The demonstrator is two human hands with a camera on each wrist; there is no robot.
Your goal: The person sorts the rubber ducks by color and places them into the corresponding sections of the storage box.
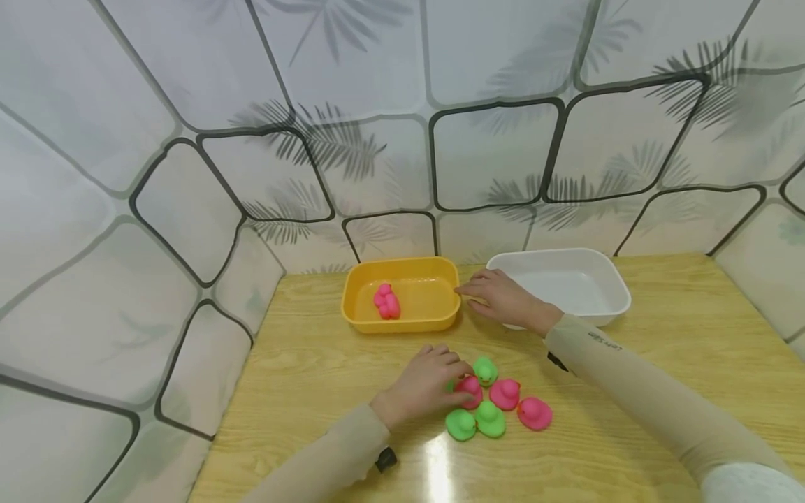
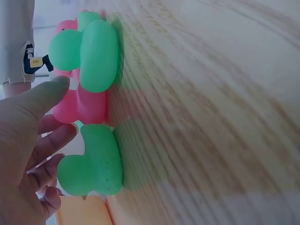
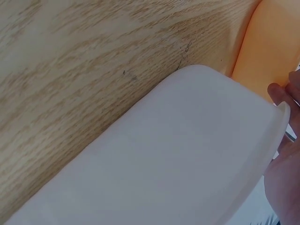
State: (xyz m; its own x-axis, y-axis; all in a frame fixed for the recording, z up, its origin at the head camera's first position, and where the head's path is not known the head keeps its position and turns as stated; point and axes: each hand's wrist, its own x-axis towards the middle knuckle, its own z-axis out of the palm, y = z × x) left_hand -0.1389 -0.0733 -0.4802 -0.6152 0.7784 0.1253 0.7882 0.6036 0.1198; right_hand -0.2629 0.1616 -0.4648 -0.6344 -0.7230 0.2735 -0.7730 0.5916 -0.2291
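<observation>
On the wooden table lies a cluster of green and pink rubber ducks. My left hand (image 1: pixel 428 384) has its thumb and fingers on both sides of a pink rubber duck (image 2: pixel 91 107), which still sits low among the others. Close by it are green rubber ducks (image 2: pixel 99 56), one of them beside the fingers (image 2: pixel 61 140). My right hand (image 1: pixel 503 300) reaches over the left end of a white tray (image 1: pixel 619 293), palm down. Its fingertips are right at the rim of a yellow-orange tray (image 1: pixel 402 325), with nothing held. Pink rubber ducks (image 1: pixel 386 304) lie inside that tray.
Both trays stand side by side near the back of the table (image 1: pixel 302 391), before a patterned wall (image 1: pixel 497 154). Another pink duck (image 1: pixel 535 413) sits at the right of the cluster. A second patterned wall (image 1: pixel 207 335) borders the left side.
</observation>
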